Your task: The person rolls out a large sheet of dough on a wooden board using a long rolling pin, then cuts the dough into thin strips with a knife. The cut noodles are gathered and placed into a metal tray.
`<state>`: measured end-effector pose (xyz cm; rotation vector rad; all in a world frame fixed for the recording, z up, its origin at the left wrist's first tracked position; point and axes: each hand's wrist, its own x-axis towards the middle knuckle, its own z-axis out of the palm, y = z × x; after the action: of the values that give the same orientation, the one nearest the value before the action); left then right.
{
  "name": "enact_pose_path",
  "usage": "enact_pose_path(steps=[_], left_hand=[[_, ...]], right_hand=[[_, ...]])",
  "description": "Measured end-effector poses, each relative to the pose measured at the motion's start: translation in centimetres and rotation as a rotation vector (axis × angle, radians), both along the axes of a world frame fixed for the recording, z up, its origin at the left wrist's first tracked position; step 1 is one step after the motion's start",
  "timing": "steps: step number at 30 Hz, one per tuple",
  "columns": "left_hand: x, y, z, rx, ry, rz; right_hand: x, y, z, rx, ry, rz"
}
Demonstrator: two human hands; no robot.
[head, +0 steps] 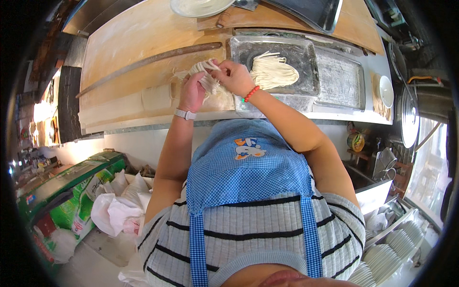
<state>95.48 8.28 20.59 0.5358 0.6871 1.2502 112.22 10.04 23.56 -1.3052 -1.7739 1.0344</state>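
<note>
A bundle of fresh noodles [207,77] hangs between my two hands, above the floured wooden board [154,77]. My left hand [193,89] holds the bundle with the thumb on top. The fingers of my right hand [233,75] pinch its upper right part. Beside my right hand, a larger bundle of noodles [274,71] lies in a clear plastic tray [315,68]. A flat folded stretch of dough [156,97] rests on the board left of my left hand.
A long wooden rolling pin [150,68] lies across the board. Farther back are a bowl of flour [202,5] and a dark tray [308,12]. To the right stand a flour-dusted tray [339,79] and a white bowl [386,91]. The counter's front edge [143,122] runs before my apron.
</note>
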Motion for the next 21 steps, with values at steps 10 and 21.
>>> enact_pose_path(steps=[10, 21], left_hand=[[-5.2, 1.3, 0.3, -0.040, 0.106, 0.091], [-16.0, 5.8, -0.1, -0.085, 0.383, 0.285]], right_hand=[[3.4, 2.5, 10.7, -0.013, -0.026, 0.133], [7.5, 1.2, 32.3, 0.239, 0.121, -0.054]])
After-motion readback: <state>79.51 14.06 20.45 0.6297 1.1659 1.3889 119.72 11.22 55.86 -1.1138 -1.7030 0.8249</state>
